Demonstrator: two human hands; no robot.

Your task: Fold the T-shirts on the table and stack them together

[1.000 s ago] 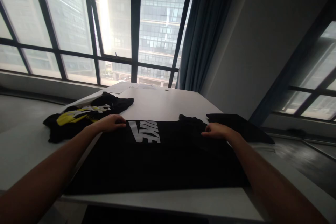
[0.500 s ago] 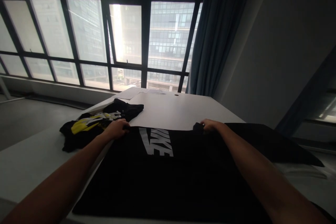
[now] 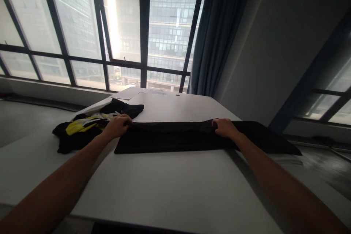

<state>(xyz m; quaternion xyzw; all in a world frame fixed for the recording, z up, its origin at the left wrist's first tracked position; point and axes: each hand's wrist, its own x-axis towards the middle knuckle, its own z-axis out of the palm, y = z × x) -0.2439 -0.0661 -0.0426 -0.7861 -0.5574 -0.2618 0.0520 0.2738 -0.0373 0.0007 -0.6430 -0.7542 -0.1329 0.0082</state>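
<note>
A black T-shirt [image 3: 170, 137] lies across the white table in front of me as a wide, low strip. No print shows on its visible side. My left hand [image 3: 118, 123] is closed on its far left corner, fingers curled round the cloth. At the far right end, my right hand [image 3: 224, 127] pinches the edge in the same way. Just left of my left hand rests a crumpled black garment [image 3: 82, 127] with yellow and white patches.
The white table [image 3: 167, 186] reaches toward the window, with white papers [image 3: 127, 93] at its far left. A flat black piece [image 3: 263, 137] lies beyond my right hand. A blue curtain [image 3: 211, 44] hangs behind the far right corner.
The T-shirt, spread toward me with its white NIKE print showing, has become a narrow strip farther off. Its print is hidden and the near tabletop shows. Both hands still grip it.
</note>
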